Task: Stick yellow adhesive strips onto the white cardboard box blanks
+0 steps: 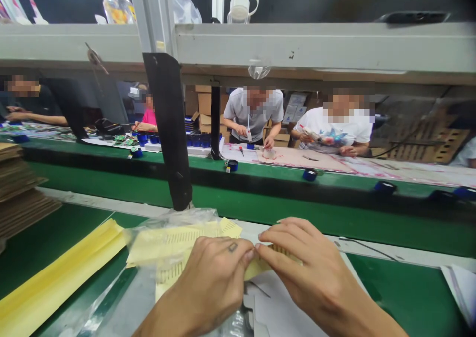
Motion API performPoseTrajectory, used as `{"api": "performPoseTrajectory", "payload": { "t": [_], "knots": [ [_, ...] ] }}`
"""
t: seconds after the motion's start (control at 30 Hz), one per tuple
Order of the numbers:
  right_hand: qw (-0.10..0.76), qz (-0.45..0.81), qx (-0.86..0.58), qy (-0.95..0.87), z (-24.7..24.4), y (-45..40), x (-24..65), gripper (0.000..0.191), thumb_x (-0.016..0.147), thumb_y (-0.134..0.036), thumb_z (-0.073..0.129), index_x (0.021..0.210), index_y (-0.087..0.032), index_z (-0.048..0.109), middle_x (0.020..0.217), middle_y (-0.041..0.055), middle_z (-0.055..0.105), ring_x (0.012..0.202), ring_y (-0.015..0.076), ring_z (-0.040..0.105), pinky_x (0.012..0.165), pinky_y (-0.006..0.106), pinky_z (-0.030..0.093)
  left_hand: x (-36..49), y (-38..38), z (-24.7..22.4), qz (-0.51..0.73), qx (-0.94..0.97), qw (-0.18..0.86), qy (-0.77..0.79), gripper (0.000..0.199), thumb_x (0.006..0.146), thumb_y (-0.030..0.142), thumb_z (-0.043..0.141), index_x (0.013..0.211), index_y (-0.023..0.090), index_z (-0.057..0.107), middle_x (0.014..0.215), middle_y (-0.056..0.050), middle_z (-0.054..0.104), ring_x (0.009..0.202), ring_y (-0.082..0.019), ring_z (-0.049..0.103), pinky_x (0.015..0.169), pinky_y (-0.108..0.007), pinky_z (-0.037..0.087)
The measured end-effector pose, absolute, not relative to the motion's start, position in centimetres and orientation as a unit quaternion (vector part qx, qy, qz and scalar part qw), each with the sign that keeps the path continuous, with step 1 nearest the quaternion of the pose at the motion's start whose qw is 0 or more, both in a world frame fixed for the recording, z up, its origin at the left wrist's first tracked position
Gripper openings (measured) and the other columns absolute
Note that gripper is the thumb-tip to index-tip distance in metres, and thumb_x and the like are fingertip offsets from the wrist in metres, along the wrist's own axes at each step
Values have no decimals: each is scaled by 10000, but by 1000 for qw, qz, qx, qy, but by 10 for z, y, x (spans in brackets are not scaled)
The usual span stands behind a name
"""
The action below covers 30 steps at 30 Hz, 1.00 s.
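My left hand (211,277) and my right hand (316,272) are close together in the lower middle of the frame, with the fingertips almost touching. Between them I pinch a small yellow sheet (260,265), the left thumb and first finger on one edge and the right fingers on the other edge. I think this is a peeling or separating step, so I should keep the grip light, hold only the very edge, and pull slowly and flat so the thin sheet does not tear or crease. Under my hands there is a white card (275,307), and I cannot tell if the sheet already touches it.

Just to the left of my left hand, in the lower middle, lies a clear bag (167,237) with more yellow sheets inside, partly under my left fingers. Further to the lower left a long yellow strip (63,272) lies on the green bench (405,297). At the left edge there is a cardboard stack (18,193).

Behind this, across the middle of the frame, runs a green belt (282,198) with a black post (169,128) in front of it. On the far side, in the upper middle, other people (256,113) work at their own table
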State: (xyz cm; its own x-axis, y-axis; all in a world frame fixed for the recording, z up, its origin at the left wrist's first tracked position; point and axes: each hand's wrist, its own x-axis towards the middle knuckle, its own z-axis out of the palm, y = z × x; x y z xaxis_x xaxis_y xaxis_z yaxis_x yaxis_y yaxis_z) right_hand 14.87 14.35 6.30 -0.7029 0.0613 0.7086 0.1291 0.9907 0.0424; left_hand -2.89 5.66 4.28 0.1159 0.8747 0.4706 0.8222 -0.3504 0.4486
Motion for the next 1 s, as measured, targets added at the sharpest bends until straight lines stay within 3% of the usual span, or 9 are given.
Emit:
{"api": "performPoseTrajectory", "payload": {
  "t": [0.17,0.37,0.5,0.63,0.77,0.83,1.0],
  "knots": [
    [377,-26,-13,-926,61,144,149,220,862,27,540,981,-101,674,975,98,707,860,188,597,754,367,469,-30,55,50,362,687,163,609,277,1002,296,381,875,262,625,784,52,682,742,-156,623,727,-296,409],
    [402,57,-41,-913,61,139,146,218,889,-18,543,1039,-151,630,891,68,699,799,177,613,687,329,498,-29,47,52,351,704,147,600,309,979,270,372,814,223,629,736,11,675,681,-164,612,698,-301,406],
    [401,-2,-18,-916,59,140,148,246,866,-10,548,1037,-159,641,935,84,735,799,184,668,703,318,541,-28,47,59,384,681,196,592,300,967,288,403,843,217,667,794,10,707,724,-156,616,711,-277,419],
    [425,-57,-23,-903,57,142,152,259,861,-36,540,1037,-181,663,969,81,763,781,186,711,680,310,570,-29,53,67,429,638,265,582,272,902,303,482,761,179,678,692,-1,661,665,-148,581,630,-257,412],
    [434,64,-48,-897,58,141,155,217,853,-36,571,982,-195,643,1018,69,740,901,173,703,772,280,590,-30,56,66,422,640,266,585,293,905,314,469,779,177,695,703,-15,670,684,-162,584,665,-276,415],
    [414,120,-78,-899,59,140,157,225,863,-85,604,1041,-219,632,1074,52,725,988,165,688,830,246,590,-31,55,62,414,637,269,592,307,912,334,463,790,181,699,712,-19,674,690,-169,587,666,-281,416],
    [400,130,-130,-898,58,143,156,332,865,-200,659,1184,-273,604,1092,9,726,1021,141,690,880,182,573,-34,52,54,391,639,258,610,289,925,324,454,847,207,707,785,-5,709,730,-163,607,701,-266,434]
  ]
}}
